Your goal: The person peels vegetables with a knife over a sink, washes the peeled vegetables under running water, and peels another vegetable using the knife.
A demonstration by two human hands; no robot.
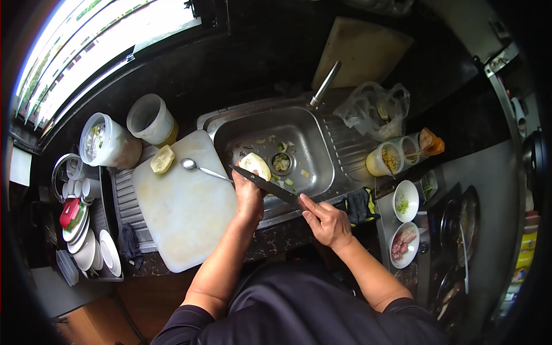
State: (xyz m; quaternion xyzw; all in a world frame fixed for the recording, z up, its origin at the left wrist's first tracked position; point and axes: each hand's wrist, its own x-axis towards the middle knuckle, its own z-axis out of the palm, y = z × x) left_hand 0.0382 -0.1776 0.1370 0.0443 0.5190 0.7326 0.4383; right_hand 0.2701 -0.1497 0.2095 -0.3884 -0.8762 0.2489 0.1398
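Over the near left part of the sink (310, 138), my left hand (250, 195) is closed round a pale yellow-green halved fruit or vegetable (257, 164) whose exact kind I cannot tell. My right hand (329, 223) grips a dark-bladed kitchen knife (265, 184). Its blade points left and crosses in front of the held half, close to my left fingers; whether it touches the flesh is unclear. To the left, a similar pale piece (163, 160) rests on the white cutting board (184, 213). A metal spoon (190, 164) lies beside it, its handle pointing towards my left hand.
Food scraps lie around the drain (281, 164). Two plastic tubs (109, 141) stand back left, above a rack of plates (86, 250). Right of the sink are a plastic bag (374, 109), a container of yellow pieces (384, 159) and bowls of chopped greens (406, 201) and meat (404, 245).
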